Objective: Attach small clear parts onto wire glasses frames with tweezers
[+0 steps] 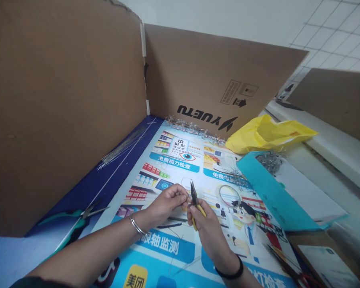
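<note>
My right hand [208, 224] is closed around needle-nose pliers [194, 194] with yellow handles and dark jaws that point away from me. Close beside it, my left hand [169, 202] pinches with thumb and forefinger at something too small to make out. The fingertips of both hands nearly meet below the pliers' jaws. Beneath them lies a printed poster sheet [180, 244]. A clear round ring [229, 195] lies on the sheet just right of the pliers.
Teal-handled pliers [83, 216] and a bundle of thin wires [123, 146] lie at left. Tangled wire pieces [195, 127] line the back. A yellow bag [267, 134], a teal folder [276, 192] and scissors [288, 268] are at right. Cardboard panels [204, 72] wall the left and back.
</note>
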`<state>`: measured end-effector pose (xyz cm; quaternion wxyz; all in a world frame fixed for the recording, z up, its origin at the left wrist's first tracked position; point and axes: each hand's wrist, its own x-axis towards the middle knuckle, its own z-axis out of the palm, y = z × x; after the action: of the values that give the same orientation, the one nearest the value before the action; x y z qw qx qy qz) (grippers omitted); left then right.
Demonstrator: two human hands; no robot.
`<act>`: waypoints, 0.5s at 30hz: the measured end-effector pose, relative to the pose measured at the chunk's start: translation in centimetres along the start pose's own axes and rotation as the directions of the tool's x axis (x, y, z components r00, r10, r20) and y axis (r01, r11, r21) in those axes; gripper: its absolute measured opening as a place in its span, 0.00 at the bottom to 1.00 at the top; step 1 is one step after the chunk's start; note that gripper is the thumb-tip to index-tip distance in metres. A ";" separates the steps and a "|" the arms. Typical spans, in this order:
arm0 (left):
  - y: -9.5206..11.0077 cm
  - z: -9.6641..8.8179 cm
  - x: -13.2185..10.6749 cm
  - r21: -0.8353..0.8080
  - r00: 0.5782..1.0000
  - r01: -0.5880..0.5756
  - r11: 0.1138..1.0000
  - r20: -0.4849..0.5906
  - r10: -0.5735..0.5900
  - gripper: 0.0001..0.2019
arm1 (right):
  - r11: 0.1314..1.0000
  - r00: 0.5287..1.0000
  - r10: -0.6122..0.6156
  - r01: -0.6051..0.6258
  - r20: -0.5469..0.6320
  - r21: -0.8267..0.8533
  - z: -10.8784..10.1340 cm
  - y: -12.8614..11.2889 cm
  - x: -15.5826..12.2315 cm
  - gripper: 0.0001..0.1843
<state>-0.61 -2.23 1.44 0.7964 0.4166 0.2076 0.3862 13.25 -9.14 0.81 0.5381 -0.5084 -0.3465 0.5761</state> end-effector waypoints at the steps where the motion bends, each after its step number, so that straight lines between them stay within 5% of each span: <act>1: -0.1 -0.1 0.1 -0.002 1.000 -0.003 1.000 -0.007 0.003 0.07 | 0.999 1.000 -0.001 0.001 -0.002 0.041 0.2 0.0 0.1 0.12; 9: -0.6 -0.8 0.4 0.041 1.000 -0.010 0.999 -0.004 0.010 0.06 | 0.956 0.996 0.020 -0.045 0.087 0.290 0.3 -0.6 0.2 0.08; 15: -0.5 -0.9 0.4 0.113 1.000 0.031 0.993 -0.009 -0.030 0.09 | 0.994 0.999 -0.028 0.024 0.041 0.109 0.3 0.0 0.1 0.05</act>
<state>-0.74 -1.65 0.52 0.7764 0.4566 0.2384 0.3632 12.93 -8.99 0.83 0.5649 -0.4615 -0.3328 0.5976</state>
